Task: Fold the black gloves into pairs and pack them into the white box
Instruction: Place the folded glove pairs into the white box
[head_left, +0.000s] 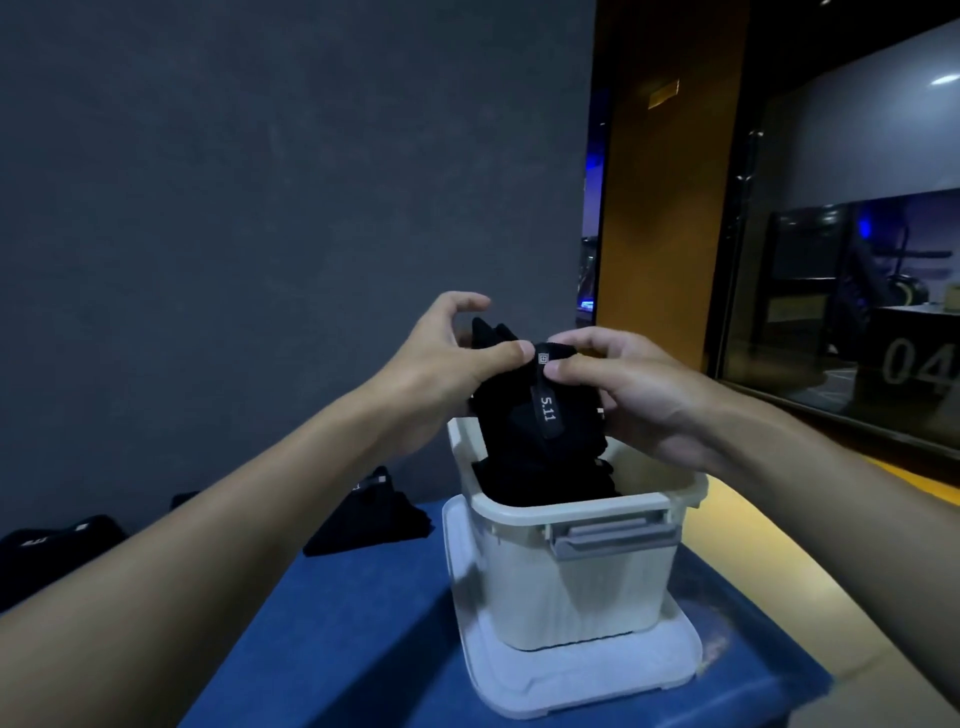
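Black folded glove pair (511, 415), its wrist strap (546, 410) printed "5.11" beside a small square logo, is held just above the open white box (576, 587). The left hand (441, 364) and right hand (634, 395) both pinch its top between thumb and curled fingers. More black gloves (540, 483) lie inside the box, which stands on its lid (571, 675) on a blue table (353, 623). Loose gloves (374, 514) lie to the left. A glass wall (831, 291) reads "04".

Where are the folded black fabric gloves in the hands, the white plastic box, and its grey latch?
Folded black fabric gloves (546, 413): head view, on the strap printed 5.11.
White plastic box (571, 597): head view, on its front wall.
Grey latch (615, 536): head view, on its middle.
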